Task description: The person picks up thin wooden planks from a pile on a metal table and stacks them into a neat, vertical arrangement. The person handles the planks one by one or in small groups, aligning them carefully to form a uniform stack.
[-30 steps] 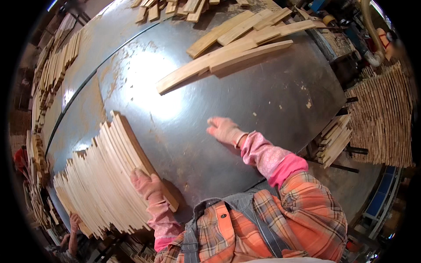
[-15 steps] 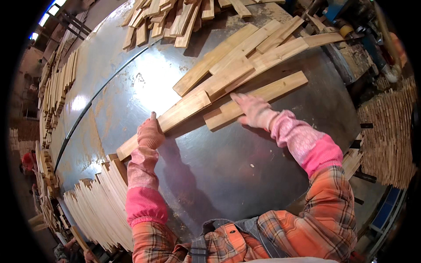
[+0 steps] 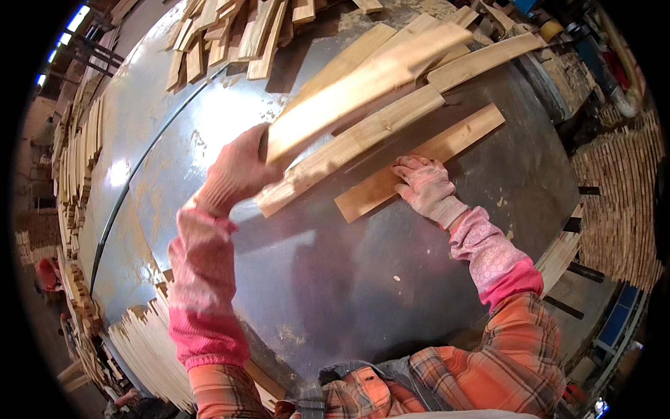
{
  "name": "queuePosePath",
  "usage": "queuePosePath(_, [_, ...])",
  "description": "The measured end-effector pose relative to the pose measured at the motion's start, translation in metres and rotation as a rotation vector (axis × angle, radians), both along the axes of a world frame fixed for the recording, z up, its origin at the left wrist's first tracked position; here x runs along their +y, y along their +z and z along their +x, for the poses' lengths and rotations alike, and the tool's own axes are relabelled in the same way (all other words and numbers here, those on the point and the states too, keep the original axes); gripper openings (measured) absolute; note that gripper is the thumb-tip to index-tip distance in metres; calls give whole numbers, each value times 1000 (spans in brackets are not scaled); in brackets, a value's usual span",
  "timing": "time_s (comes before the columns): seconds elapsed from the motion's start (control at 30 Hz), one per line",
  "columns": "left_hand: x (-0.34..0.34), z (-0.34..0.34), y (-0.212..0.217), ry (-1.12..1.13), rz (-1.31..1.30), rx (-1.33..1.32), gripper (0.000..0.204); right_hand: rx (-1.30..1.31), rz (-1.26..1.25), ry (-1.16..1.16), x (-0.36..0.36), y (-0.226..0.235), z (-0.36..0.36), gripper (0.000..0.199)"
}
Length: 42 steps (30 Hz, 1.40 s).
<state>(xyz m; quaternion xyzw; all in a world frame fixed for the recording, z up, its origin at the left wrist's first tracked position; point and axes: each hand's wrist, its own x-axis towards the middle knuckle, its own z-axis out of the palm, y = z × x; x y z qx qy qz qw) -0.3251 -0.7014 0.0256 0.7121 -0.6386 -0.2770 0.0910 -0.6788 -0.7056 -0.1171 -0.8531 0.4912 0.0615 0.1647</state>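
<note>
My left hand (image 3: 243, 166) is closed on the near end of a pale wooden board (image 3: 363, 84), which is raised over other boards and slightly blurred. Its fingers are partly hidden behind the wrist and the board. Just below it, another board (image 3: 363, 143) lies slanting on the metal table. My right hand (image 3: 427, 185) is closed over the middle of a separate, redder wooden board (image 3: 467, 130), fingers bent across its top and thumb by its near edge. That board lies apart from the others, closer to me.
The shiny metal table (image 3: 391, 300) has a dark curved seam on its left. A heap of short boards (image 3: 237, 35) lies at the far side. Stacked pale strips (image 3: 150, 349) stand at the lower left, more stacked wood (image 3: 614, 202) at the right. Machinery (image 3: 586, 49) occupies the far right.
My left hand has moved up and lifted a board off the row. The board under my right hand has shifted slightly right and shows a redder face.
</note>
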Motion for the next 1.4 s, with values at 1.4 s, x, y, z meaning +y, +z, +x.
queuePosePath(1.4, [407, -22, -147, 964, 213, 1791, 24, -351, 332, -251, 412, 51, 147, 76])
